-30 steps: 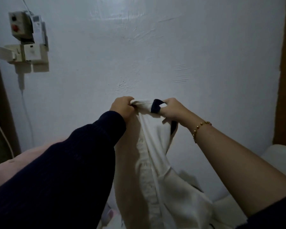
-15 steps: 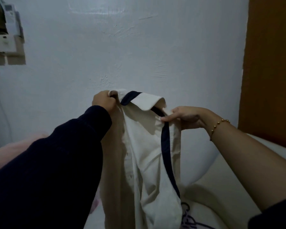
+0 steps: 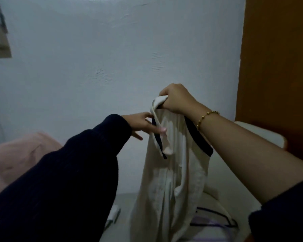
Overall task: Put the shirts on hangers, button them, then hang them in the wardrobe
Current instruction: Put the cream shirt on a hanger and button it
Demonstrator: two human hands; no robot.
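Cream shirt [image 3: 171,180] hangs from the right hand [image 3: 177,100], fingers clamped on its collar; the left hand's [image 3: 142,124] straight, spread fingers touch the collar edge.

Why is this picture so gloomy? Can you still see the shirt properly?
Head view: dim, bluish light, no glare; the shirt in the right hand is readable, soft shadows in its folds; the left hand looks slightly blurred; the dark sleeves lose detail.

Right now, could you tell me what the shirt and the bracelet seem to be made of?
The shirt looks like matte cream woven cloth, perhaps cotton: it hangs in soft folds, with navy trim. The bracelet looks like gold-toned metal beads, by their glint; solid or plated, I cannot tell.
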